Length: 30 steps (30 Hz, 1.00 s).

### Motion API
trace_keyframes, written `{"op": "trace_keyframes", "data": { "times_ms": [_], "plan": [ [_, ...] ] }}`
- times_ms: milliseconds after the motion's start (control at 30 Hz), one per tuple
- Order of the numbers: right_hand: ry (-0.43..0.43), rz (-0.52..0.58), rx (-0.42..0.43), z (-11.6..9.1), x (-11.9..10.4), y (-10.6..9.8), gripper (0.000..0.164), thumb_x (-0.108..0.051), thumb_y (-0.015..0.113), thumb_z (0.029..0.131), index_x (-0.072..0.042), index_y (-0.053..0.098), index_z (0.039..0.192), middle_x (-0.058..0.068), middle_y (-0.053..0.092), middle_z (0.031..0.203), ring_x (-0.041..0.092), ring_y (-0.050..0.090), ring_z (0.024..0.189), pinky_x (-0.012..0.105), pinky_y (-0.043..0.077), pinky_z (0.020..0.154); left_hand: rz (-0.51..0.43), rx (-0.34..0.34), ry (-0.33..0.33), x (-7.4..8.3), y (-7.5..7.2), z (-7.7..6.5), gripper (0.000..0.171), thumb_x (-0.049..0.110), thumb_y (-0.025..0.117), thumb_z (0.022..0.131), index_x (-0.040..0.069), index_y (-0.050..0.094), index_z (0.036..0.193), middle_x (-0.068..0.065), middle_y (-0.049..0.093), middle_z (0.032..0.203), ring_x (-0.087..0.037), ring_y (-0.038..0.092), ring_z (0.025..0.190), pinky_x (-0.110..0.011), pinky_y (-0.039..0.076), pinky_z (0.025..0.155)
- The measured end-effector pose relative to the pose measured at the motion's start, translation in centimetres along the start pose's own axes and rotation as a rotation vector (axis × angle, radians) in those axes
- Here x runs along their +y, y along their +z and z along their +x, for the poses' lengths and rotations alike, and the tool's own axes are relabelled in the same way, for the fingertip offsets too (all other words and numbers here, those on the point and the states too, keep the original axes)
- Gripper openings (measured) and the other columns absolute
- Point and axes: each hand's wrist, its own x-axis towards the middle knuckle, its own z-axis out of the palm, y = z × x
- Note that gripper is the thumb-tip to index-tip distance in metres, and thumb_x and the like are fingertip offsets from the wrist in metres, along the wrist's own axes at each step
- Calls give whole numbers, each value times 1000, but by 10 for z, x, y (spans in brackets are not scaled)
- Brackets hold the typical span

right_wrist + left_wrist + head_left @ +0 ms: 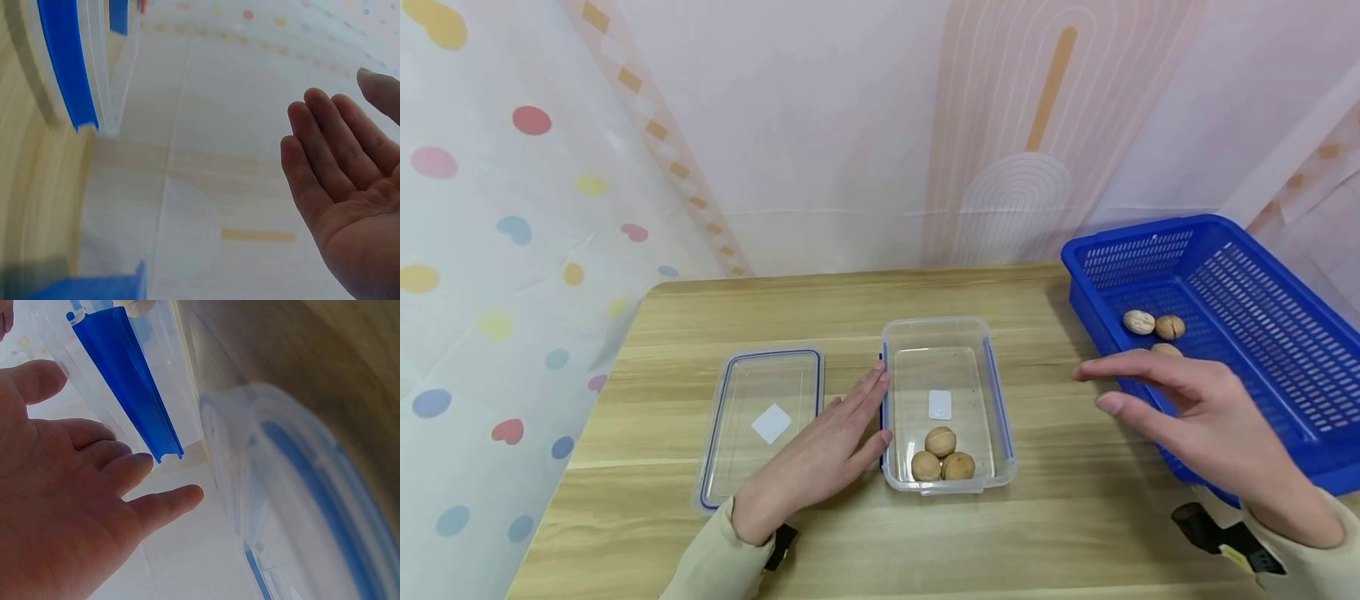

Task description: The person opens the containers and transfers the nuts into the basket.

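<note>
Head view shows me two hands over a wooden table [1037,525]. The left hand [820,458] lies with fingers extended, their tips against the left wall of a clear box [936,367]; it grips nothing. The right hand [1210,425] is empty, fingers reaching forward and slightly bent, thumb well apart, near the left side of a blue basket [1285,283].

Only from the head can I see inside the box: three walnuts [941,442] sit together at its near end. Left wrist view adds the box's blue latch [125,381] up close, beside the fingertips, and a bare palm. Right wrist view gives me the other bare palm, its four fingers nearly straight and side by side.

Left of the box, just beside it, a clear lid [748,400] with a blue seal lies flat; the left hand covers part of it. The right hand blocks some of the basket, where I count three more walnuts [1139,322], one partly hidden. Two white labels [940,405] show, one at the box and one at the lid. A patterned cloth [820,150] hangs behind.
</note>
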Motion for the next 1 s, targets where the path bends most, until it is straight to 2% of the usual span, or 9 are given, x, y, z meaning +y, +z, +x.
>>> {"op": "trace_keyframes", "data": {
  "times_ms": [133,267,367,533,633,767,1000],
  "plan": [
    [-4,73,-8,2,3,16,44,23,69,84,-3,74,119,7,77,114,12,71,107,17,54,90,0,-1,-5,-1,-1,-1,69,37,47,110,5,18,165,-6,10,172,-23,18,156,-58,27,120],
    [62,116,-38,6,6,31,42,17,70,88,-9,75,121,3,76,116,12,70,111,19,54,92,0,1,-11,-2,-2,-1,69,38,47,111,6,18,165,-5,9,172,-22,17,157,-58,26,121],
    [95,106,-54,10,9,42,38,9,72,91,-14,75,121,-3,76,117,11,68,114,18,52,96,-1,1,-14,-2,-2,-2,69,38,47,111,6,17,165,-5,8,172,-21,17,157,-58,26,121],
    [79,70,-63,16,14,59,34,0,74,93,-20,77,120,-7,76,115,9,69,113,15,48,99,-1,8,-16,-2,-2,-3,70,38,48,110,6,18,165,-5,8,172,-21,17,156,-59,27,120],
    [61,64,-79,19,20,67,32,-1,74,93,-19,78,119,-8,76,114,10,69,112,16,48,99,-7,7,-11,-2,0,-2,70,38,48,110,5,19,165,-6,8,172,-21,17,156,-59,27,120],
    [36,58,-136,22,29,79,31,-4,76,93,-19,78,119,-10,76,115,12,70,111,22,52,98,-12,-5,-5,0,2,-3,71,39,48,110,4,19,165,-6,8,172,-22,17,156,-60,28,119],
    [30,-1,-293,36,42,99,33,-21,79,94,-21,75,126,-13,72,125,12,67,117,40,55,98,0,5,-1,1,2,-2,70,38,49,110,3,21,164,-7,10,172,-22,18,156,-61,29,119]
  ]
}}
